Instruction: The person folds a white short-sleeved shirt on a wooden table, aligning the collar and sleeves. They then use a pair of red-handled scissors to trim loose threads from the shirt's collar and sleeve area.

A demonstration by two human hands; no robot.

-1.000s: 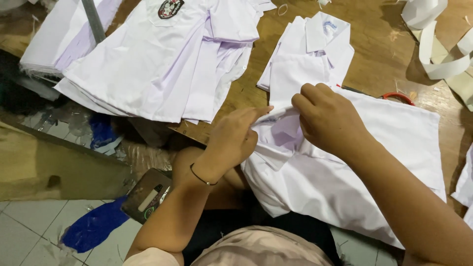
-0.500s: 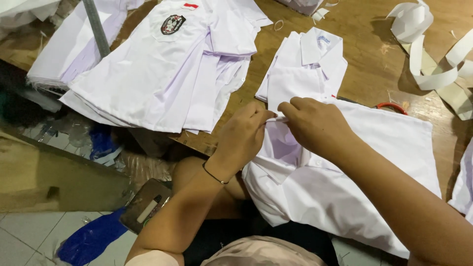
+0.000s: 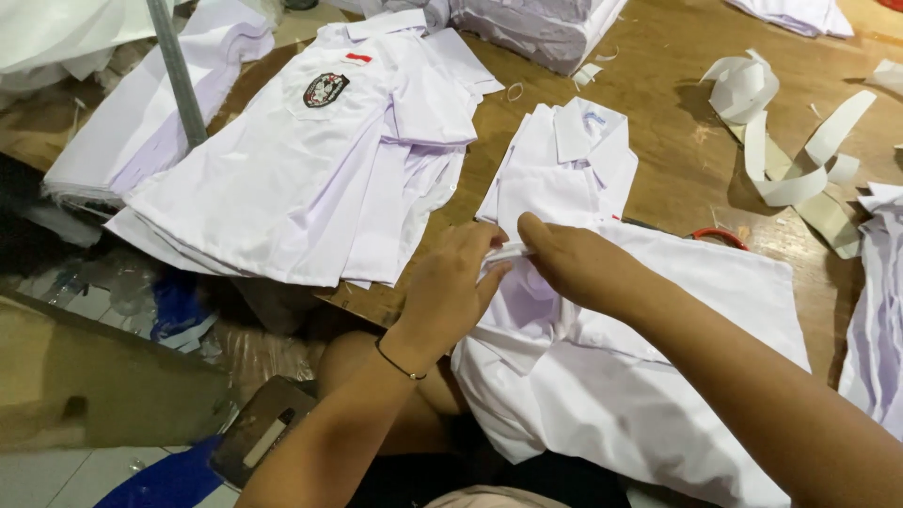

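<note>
Pinched white shirt point(image 3: 649, 376) (rumpled, collar folded)

One view only — a camera on the person's head, looking steeply down and forward, close over both forearms. It takes in the wooden table point(image 3: 677, 160) ahead, its near edge, and the tiled floor point(image 3: 56, 475) below at left.

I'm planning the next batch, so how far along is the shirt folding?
Done: one white shirt lies folded on the wooden table. In hand: the left hand and right hand pinch the collar area of an unfolded shirt. Left: the spread stack of badge shirts looks unfolded.
</note>
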